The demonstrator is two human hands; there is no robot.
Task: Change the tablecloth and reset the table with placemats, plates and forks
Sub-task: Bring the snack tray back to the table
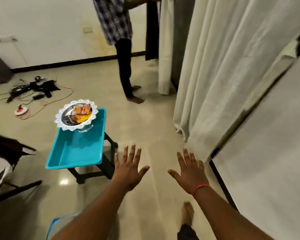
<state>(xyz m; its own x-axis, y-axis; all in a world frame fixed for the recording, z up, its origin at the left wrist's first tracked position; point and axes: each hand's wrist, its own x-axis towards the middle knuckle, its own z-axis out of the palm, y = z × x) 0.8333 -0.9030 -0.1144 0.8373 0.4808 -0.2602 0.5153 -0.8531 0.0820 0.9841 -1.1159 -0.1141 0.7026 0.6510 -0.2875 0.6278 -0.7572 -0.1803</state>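
- Both bare hands were held out in front of the person, palms down, over a glossy cream tiled floor (145, 129).
- The left hand (128, 170) had its fingers straight and spread, holding nothing; the same went for the right hand (189, 172), which wore a thin orange band at the wrist.
- No dining table, tablecloth, placemats or forks could be seen in this view, so where they lay could not be told.
- The one table setting in sight was a steel plate (76, 115) on a white lacy placemat (60, 116), with a printed packet lying in the plate.
- That setting sat at the far end of a long turquoise tray (76, 151), which rested on a small dark stool (100, 168).
- The tray lay ahead and to the left of the hands, its long axis running away from the person; its near corner was just beside the left hand, so that hand was the nearer one. The plate was farther off, at the tray's far end.
- Judging by this, any reach for the plate would go forward and left.
- To the right hung pale curtains (223, 66) beside a white panel with a dark edge.
- Another person's legs (126, 70) and bare foot stood ahead by the curtain.
- Tangled black cables (33, 89) and an orange wire lay on the floor at the far left, near a white wall.
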